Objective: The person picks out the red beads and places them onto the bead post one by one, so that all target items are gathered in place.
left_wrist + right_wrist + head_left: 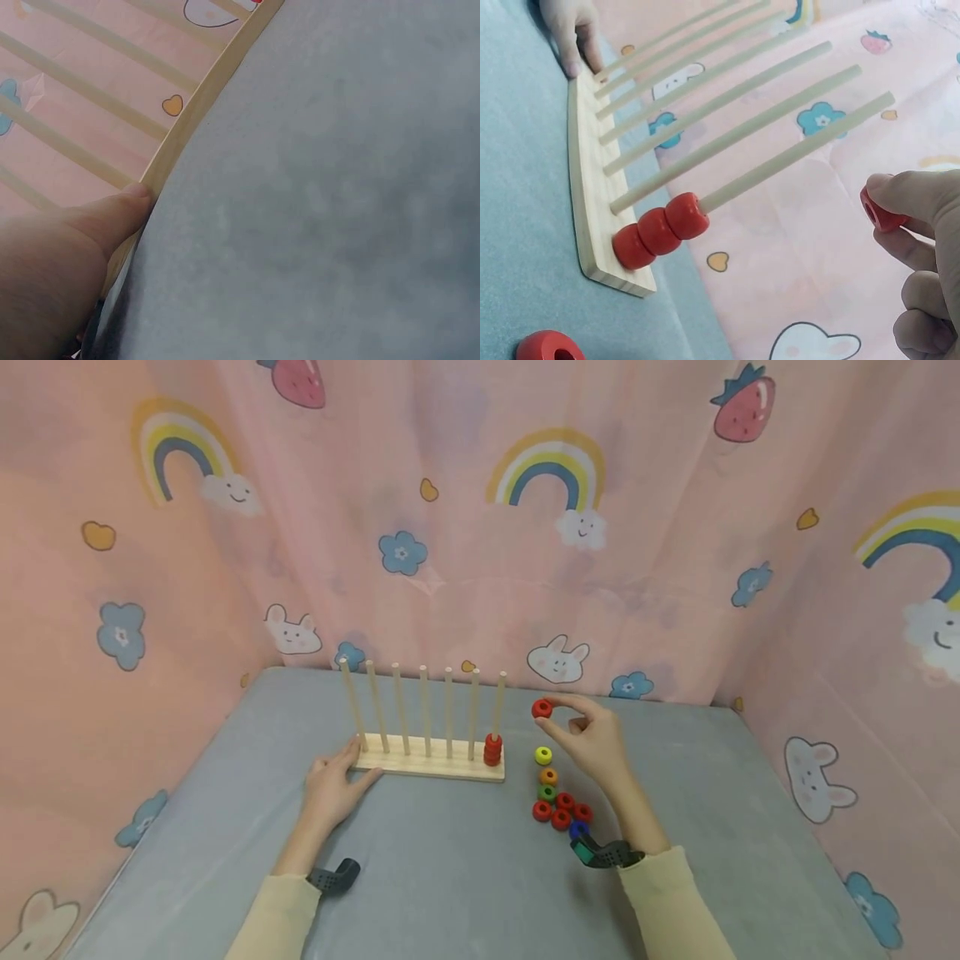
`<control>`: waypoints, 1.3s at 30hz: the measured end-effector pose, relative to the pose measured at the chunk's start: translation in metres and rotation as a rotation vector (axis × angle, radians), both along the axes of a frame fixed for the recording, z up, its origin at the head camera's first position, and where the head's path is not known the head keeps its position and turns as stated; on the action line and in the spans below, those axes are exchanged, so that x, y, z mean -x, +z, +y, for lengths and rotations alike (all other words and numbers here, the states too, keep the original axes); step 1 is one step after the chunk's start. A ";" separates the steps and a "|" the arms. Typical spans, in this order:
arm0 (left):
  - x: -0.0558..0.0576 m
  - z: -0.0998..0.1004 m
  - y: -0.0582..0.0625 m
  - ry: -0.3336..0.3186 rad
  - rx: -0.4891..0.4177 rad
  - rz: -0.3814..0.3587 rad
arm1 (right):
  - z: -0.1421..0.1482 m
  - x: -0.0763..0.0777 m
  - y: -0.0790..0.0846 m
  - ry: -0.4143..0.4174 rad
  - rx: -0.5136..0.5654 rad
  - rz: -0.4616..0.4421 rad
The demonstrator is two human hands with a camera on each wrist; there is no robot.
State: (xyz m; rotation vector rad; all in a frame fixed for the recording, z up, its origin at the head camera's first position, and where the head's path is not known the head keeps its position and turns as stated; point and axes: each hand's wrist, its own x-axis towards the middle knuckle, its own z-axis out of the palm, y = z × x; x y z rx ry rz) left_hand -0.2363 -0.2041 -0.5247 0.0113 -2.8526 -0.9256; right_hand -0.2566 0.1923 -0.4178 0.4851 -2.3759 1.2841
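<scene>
Red bead held right of the rack's end peg, not touching.
Right hand, nearer, pinches it, thumb to finger; peg upright, three red beads at its foot. Left hand grips rack's opposite end.

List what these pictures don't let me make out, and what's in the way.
Head view: part of the blue bead, hidden by the band on the right wrist.
Right wrist view: the foot of the nearest peg, covered by three stacked red beads; part of the loose red bead, cut off by the bottom edge.
Left wrist view: upper ends of the pegs, cut off by the left and top edges.
</scene>
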 end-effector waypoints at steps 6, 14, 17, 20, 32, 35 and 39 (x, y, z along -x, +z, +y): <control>0.001 -0.001 0.002 0.000 -0.001 -0.002 | -0.007 0.001 0.004 0.007 -0.012 0.004; 0.002 -0.002 0.002 -0.010 0.002 -0.002 | -0.013 0.000 0.003 0.016 -0.015 -0.014; 0.002 -0.003 0.002 -0.010 0.001 -0.002 | -0.016 0.000 0.003 0.024 -0.015 -0.015; 0.002 -0.002 0.003 -0.008 -0.003 -0.004 | -0.020 -0.001 0.003 0.041 -0.014 -0.015; 0.000 -0.001 0.002 -0.004 -0.009 -0.011 | -0.030 -0.001 0.009 0.050 -0.016 -0.024; 0.000 -0.001 0.002 -0.003 -0.010 -0.013 | -0.031 0.000 0.011 0.047 -0.019 0.001; -0.001 0.000 0.001 -0.005 -0.009 -0.012 | -0.033 0.001 0.013 0.043 -0.020 0.027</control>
